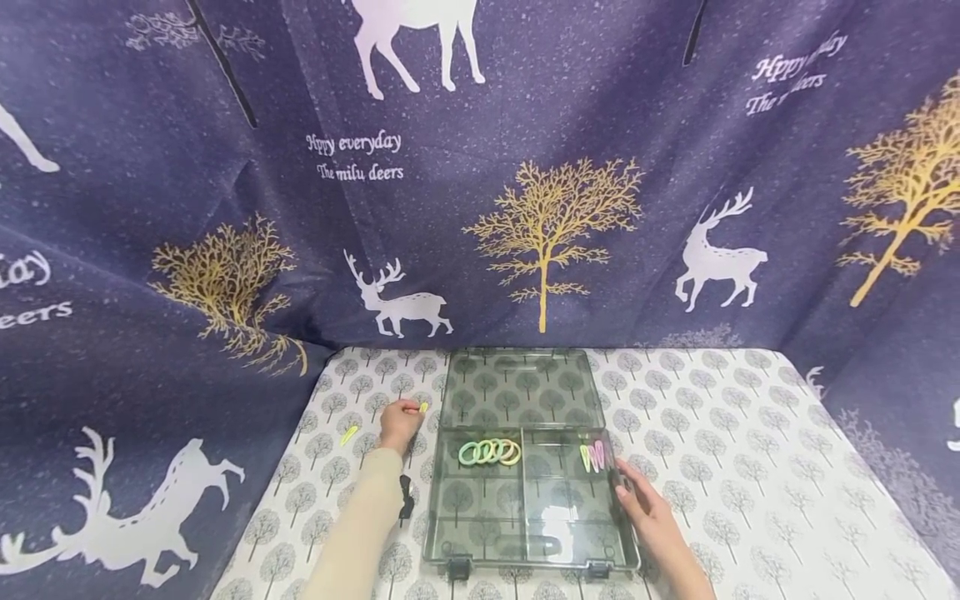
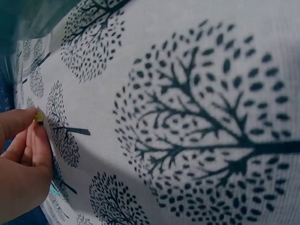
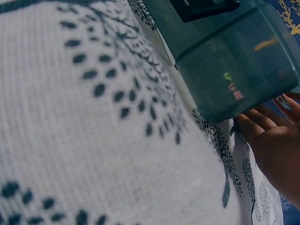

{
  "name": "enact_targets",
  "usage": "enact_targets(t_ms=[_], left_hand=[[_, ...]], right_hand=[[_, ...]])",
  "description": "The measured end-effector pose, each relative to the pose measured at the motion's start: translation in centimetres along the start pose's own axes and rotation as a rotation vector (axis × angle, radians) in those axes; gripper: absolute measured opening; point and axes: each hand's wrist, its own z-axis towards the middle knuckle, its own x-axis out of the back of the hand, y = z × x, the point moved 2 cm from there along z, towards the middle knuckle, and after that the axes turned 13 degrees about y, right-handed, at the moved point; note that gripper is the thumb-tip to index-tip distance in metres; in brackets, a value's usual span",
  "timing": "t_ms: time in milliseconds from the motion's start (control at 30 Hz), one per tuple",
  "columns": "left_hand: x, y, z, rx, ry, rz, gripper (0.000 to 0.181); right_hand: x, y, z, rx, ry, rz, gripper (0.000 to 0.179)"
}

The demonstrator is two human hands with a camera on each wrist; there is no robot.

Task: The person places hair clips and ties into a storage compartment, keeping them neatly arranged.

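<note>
My left hand (image 1: 400, 423) pinches a small yellow hair clip (image 1: 423, 407) between thumb and forefinger, left of the box; only the clip's tip shows in the left wrist view. Another yellow hair clip (image 1: 349, 435) lies on the cloth farther left. The clear grey box (image 1: 480, 560) has its lid (image 1: 521, 387) folded back. Several pastel rings (image 1: 489, 452) overlap in its left compartment. One yellow-green clip (image 1: 586, 457) and pink clips (image 1: 597, 456) stand together at the upper right of the right compartment. My right hand (image 1: 649, 510) rests with extended fingers against the box's right side.
A white tablecloth (image 1: 750, 467) with dark tree prints lies under everything. Dark blue curtains (image 1: 600, 100) hang behind and at both sides. Two dark latches (image 1: 460, 568) jut from the box's front edge. A black object (image 1: 406, 497) shows beside the left forearm.
</note>
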Motion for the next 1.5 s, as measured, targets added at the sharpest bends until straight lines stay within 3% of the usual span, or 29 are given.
enact_targets(t_ms=[167,333,733,900,1033,1300,1500], left_hand=[[-0.2,-0.1,-0.1,-0.003,-0.010,0.029,0.016],[0.0,0.0,-0.7,0.040,-0.022,-0.047,0.018],[1.7,0.6,-1.1,0.253,-0.021,-0.393,0.028],[2.5,2.6,-1.5,0.251,-0.028,-0.457,0.030],[2.3,4.8,-2.2,0.253,-0.055,-0.538,0.030],[0.2,9.3,-5.1,0.213,-0.171,-0.626,0.029],[-1.8,11.8,-7.7,0.198,-0.266,-0.682,0.028]], right_hand=[[-0.1,-0.1,-0.1,-0.007,-0.001,-0.006,0.052],[-0.1,-0.1,-0.2,-0.008,-0.001,0.011,0.052],[-0.1,-0.2,-0.3,0.026,0.014,0.003,0.050],[-0.1,-0.1,-0.2,-0.004,0.003,0.000,0.052],[-0.1,-0.2,-0.2,0.003,-0.003,0.010,0.052],[-0.1,-0.3,-0.2,0.008,0.008,0.008,0.053],[0.0,0.0,-0.2,-0.024,-0.010,0.009,0.054]])
